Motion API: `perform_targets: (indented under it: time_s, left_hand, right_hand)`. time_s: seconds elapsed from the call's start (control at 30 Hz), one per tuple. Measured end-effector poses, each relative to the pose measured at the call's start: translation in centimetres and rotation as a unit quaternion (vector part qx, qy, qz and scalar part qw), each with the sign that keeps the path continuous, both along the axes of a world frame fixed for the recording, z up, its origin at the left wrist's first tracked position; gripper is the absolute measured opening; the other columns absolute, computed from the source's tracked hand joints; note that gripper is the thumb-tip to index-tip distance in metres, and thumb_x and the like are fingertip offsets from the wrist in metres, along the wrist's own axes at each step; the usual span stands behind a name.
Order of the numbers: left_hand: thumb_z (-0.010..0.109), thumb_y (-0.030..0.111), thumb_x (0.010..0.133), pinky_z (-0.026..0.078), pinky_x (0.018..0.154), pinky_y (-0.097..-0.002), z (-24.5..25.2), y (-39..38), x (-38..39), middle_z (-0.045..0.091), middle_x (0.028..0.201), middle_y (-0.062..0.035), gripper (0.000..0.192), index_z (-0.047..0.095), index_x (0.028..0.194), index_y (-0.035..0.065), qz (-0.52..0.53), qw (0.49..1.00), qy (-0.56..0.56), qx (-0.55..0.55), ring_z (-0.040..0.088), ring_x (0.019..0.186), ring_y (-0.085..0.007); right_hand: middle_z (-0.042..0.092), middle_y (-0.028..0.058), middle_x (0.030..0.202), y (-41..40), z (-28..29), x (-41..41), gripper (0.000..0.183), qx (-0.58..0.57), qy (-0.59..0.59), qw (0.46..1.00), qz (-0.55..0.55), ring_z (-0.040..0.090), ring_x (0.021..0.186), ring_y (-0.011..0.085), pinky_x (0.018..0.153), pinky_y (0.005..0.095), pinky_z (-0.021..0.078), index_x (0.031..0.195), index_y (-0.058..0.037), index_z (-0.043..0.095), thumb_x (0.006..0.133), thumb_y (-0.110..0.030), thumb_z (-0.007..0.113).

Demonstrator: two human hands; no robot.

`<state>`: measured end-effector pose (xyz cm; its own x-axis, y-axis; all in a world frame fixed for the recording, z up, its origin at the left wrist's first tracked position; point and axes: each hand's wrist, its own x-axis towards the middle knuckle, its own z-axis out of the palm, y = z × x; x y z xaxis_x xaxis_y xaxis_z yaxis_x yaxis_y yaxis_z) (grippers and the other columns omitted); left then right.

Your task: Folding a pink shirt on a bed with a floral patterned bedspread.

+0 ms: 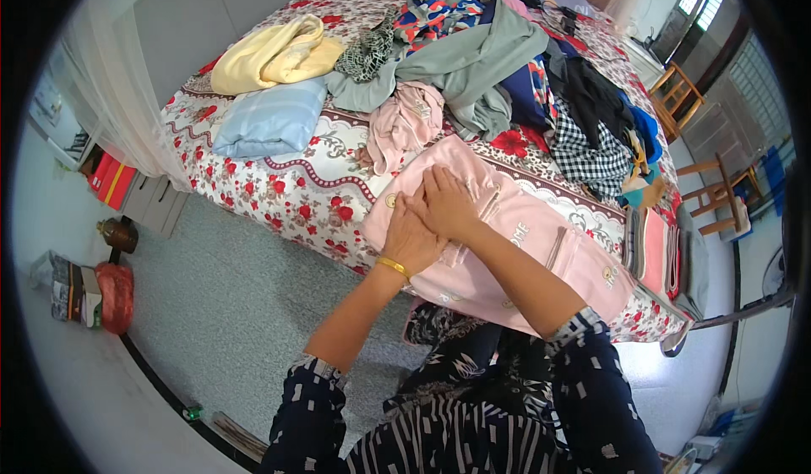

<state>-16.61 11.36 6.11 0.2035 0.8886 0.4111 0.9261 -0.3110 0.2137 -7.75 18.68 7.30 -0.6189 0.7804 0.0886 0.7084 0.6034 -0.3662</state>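
Observation:
A pink printed garment [507, 265] lies spread along the near edge of the bed, with a crumpled fold in its middle. On its left part my right hand [448, 204] rests palm down, fingers stretched over the cloth. My left hand [412, 236], with a gold-coloured bracelet [394, 267] at the wrist, touches the same cloth just beside and partly beneath the right. Some left fingers are hidden, so a pinch on the fabric cannot be made out. Just beyond the hands sits a crumpled pink garment [408, 122].
The bed [279, 189] has a floral cover. A folded light blue textile [272, 118] and a yellow one [275, 56] lie at left. Grey clothing [475, 56] and a black-and-white checked garment [589, 147] are heaped beyond. Folded textiles [656, 246] stack at right, near wooden chairs [716, 189].

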Motion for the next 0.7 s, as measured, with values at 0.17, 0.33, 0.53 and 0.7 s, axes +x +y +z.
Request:
perform_targets:
  time_s: [0.17,0.33,0.53,0.7]
  left_hand:
    - [0.050,0.031,0.078,0.020,0.096,-0.0540,0.8,-0.4,0.2,0.041,0.126,-0.0163,0.049,0.046,0.119,0.0061,0.019,1.000,-0.005,-0.007,0.032,0.119,-0.0305]
    - [0.051,0.036,0.078,0.019,0.099,-0.0494,0.1,-1.7,-0.7,0.036,0.130,-0.0165,0.058,0.040,0.124,0.0042,0.080,0.996,-0.048,0.003,0.029,0.123,-0.0303]
    - [0.054,0.024,0.078,0.021,0.100,-0.0456,-1.7,-7.2,-3.6,0.028,0.135,-0.0183,0.059,0.031,0.129,0.0036,0.165,0.984,-0.049,-0.041,0.023,0.127,-0.0300]
    - [0.054,0.008,0.076,0.034,0.092,-0.0378,-3.5,-8.2,-6.4,0.041,0.123,-0.0199,0.046,0.043,0.120,0.0001,0.126,0.964,-0.211,0.105,0.041,0.112,-0.0300]
  right_hand:
    - [0.021,0.0200,0.138,4.8,-1.7,-0.1,0.075,-0.028,-0.020,0.999,-0.042,0.017,0.129,0.0309,0.106,0.0389,0.0120,0.133,0.0000,0.023,0.084,-0.056,0.030]
    - [0.016,0.0120,0.142,6.2,-0.8,0.1,0.073,-0.004,-0.089,0.990,-0.106,0.011,0.132,0.0246,0.106,0.0381,0.0099,0.136,-0.0039,0.015,0.085,-0.055,0.026]
    - [0.014,0.0119,0.142,5.9,0.6,1.0,0.071,-0.029,-0.131,0.984,-0.120,0.012,0.132,0.0242,0.106,0.0374,0.0115,0.136,-0.0033,0.015,0.086,-0.052,0.028]
    - [0.020,0.0145,0.140,1.9,2.2,-0.3,0.066,0.090,-0.104,0.990,-0.018,0.015,0.131,0.0275,0.105,0.0420,0.0145,0.134,-0.0060,0.022,0.086,-0.048,0.035]
